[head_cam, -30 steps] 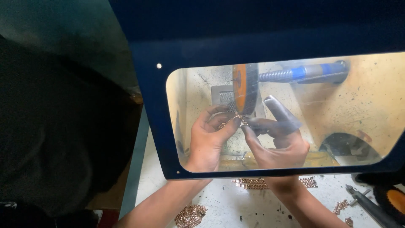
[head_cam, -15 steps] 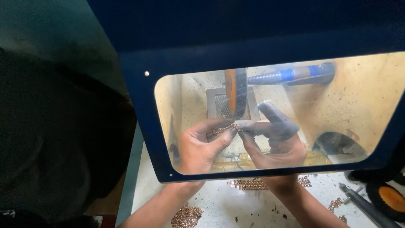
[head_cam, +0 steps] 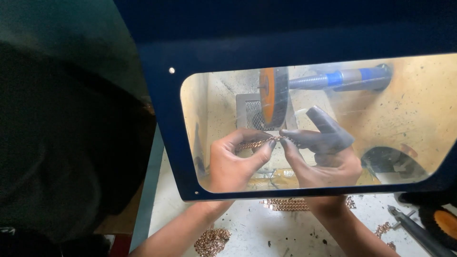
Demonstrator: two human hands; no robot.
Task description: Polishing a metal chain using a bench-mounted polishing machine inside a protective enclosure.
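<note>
Stretching level between left hand (head_cam: 233,164) and right hand (head_cam: 321,157), both pinching it, the chain (head_cam: 259,142) lies just below the orange wheel (head_cam: 272,97).

Bare forearms, grimy ungloved hands (head_cam: 285,159), no sleeves.

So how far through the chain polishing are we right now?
In hand: the left hand and right hand hold one chain stretched just below the orange wheel, behind the clear guard. Waiting or finished, cannot tell which: chain piles and a laid-out bundle on the bench.
</note>
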